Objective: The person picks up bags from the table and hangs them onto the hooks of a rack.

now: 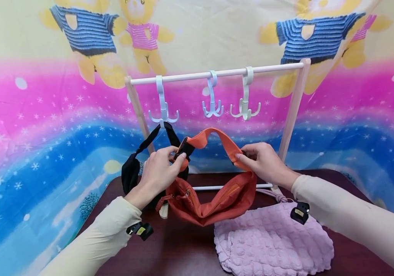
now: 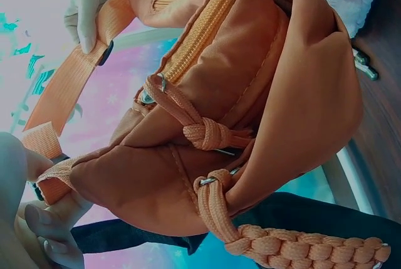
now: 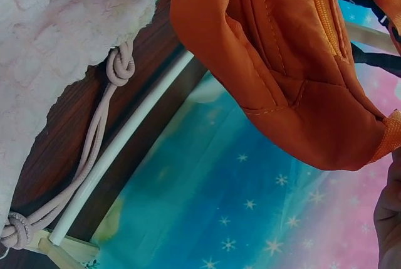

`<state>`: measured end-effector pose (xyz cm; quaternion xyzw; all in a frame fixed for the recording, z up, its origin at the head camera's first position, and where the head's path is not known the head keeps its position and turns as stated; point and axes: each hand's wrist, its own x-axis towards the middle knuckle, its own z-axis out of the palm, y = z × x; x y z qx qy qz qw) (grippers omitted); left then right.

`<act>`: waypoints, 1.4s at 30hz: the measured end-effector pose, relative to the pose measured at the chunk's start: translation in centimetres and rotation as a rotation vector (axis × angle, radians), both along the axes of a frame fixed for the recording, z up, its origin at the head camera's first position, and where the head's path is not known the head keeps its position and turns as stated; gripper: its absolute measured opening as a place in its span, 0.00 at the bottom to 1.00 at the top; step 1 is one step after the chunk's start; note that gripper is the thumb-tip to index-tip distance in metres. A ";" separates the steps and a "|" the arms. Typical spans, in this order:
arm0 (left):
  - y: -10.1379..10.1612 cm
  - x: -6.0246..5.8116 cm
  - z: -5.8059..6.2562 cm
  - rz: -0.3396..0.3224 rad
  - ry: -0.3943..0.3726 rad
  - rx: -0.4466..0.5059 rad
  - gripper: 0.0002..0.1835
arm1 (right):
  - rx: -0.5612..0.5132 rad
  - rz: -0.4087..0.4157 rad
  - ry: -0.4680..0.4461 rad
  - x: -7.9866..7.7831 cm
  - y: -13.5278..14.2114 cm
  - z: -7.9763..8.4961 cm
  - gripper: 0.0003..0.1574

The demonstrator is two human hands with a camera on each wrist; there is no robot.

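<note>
An orange-red waist bag with zips and braided pulls hangs between both hands, in front of a small rack. My left hand pinches the strap's left end near its black buckle. On the other side my right hand grips the strap close to the bag's right end. The strap bows upward between them. In the left wrist view, two zip pulls, one a braided cord, dangle from the bag. The right wrist view shows the bag's underside and only the edge of the right hand.
The wooden rack's white rail carries a blue hook, a smaller blue hook and a cream hook. A black bag hangs from the left hook. A pink quilted bag lies on the dark table.
</note>
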<state>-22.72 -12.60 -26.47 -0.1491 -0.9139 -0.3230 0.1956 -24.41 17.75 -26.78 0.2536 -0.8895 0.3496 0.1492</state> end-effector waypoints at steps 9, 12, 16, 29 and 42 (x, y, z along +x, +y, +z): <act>0.0 0.2 0.6 -0.008 0.017 0.016 0.21 | -0.008 -0.014 0.038 0.2 0.0 0.6 0.09; 0.0 0.4 0.9 -0.005 0.020 0.022 0.21 | -0.013 -0.012 0.051 0.3 0.0 0.8 0.09; 0.0 0.4 1.1 -0.006 0.029 0.032 0.22 | -0.019 -0.013 0.056 0.3 0.0 1.0 0.10; -0.1 0.6 1.9 -0.008 0.086 0.050 0.21 | -0.041 -0.027 0.092 0.5 0.0 1.7 0.11; -0.6 0.3 2.5 -0.005 0.125 0.059 0.22 | -0.064 -0.026 0.128 0.4 -0.6 2.7 0.11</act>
